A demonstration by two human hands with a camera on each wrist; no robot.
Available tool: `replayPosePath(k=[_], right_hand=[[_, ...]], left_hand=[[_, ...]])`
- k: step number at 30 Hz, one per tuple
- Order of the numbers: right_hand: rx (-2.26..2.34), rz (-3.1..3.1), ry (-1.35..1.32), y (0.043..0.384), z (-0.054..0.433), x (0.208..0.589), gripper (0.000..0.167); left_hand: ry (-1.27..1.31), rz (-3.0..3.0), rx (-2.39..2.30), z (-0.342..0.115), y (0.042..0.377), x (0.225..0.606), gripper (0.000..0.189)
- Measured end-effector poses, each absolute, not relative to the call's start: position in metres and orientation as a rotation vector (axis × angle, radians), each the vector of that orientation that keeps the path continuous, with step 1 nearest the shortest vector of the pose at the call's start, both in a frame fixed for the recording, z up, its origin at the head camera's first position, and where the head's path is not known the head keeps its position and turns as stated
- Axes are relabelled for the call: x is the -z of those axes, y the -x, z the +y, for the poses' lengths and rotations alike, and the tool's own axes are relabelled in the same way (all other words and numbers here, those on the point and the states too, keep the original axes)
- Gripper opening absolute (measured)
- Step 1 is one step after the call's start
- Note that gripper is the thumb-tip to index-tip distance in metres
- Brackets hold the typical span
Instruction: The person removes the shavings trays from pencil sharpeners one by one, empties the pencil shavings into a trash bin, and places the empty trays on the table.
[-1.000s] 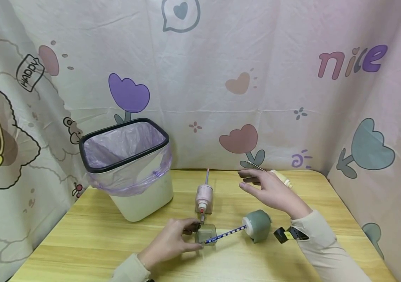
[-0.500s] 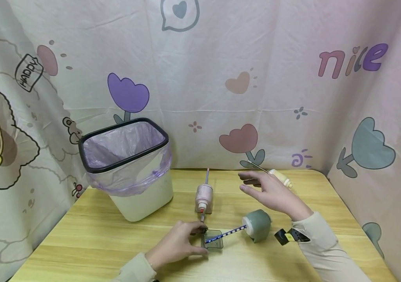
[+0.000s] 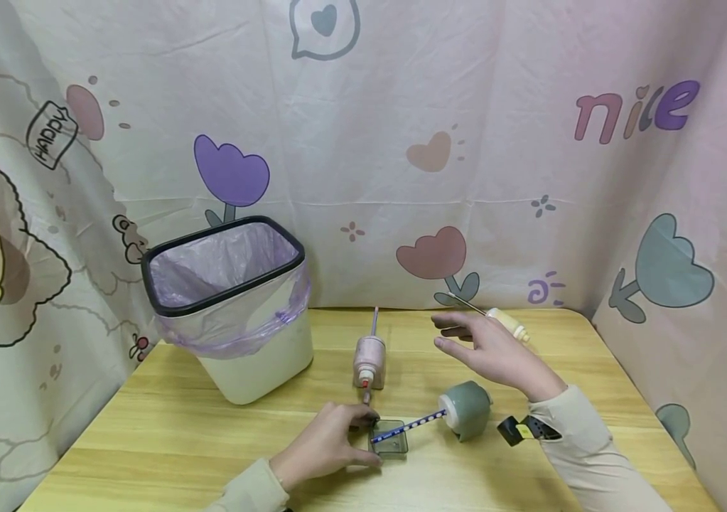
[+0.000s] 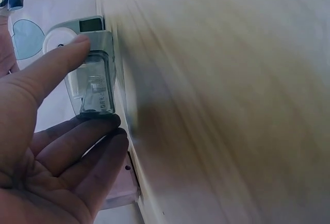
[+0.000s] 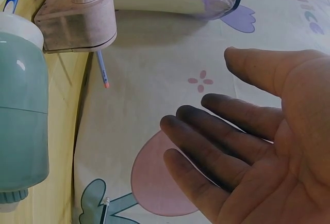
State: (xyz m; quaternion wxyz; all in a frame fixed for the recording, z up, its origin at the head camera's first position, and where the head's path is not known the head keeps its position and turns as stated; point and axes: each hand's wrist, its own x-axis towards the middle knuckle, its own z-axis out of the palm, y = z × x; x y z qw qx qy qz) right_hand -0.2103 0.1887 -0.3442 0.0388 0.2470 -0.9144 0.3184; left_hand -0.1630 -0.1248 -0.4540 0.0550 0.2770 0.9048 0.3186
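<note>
Smoky clear box, likely a shavings drawer, sits in front of the person, between the left hand and the green sharpener. That hand pinches it across, thumb at the near side and fingers at the far one, a grip I'd guess is meant to keep it level. From where I stand, I can't tell whether it rests on the bench or hangs just above.

A blue dotted pencil pokes out of the green sharpener's white nose, its far end crossing over the box, so the fingers seem to be kept to the edges to leave it room. The right hand hovers with fingers stretched out, holding nothing (perhaps simply staying out of the way).

Beyond the box stands a pink sharpener, and farther back lies a yellow one; both look parked aside. The lined bin stands on the left, mouth upward, presumably for easy reach.
</note>
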Motion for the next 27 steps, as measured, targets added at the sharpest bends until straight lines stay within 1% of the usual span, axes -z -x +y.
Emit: replayPosePath(k=[16, 27], right_hand=[[-0.948, -2.818, -0.754, 0.208, 0.188, 0.345, 0.052], [-0.910, -2.817, -0.782, 0.204, 0.189, 0.348, 0.048]], left_hand=[[-0.854, 2.808, -0.835, -0.117, 0.163, 0.454, 0.065], [-0.871, 2.841, -0.802, -0.114, 0.163, 0.453, 0.063]])
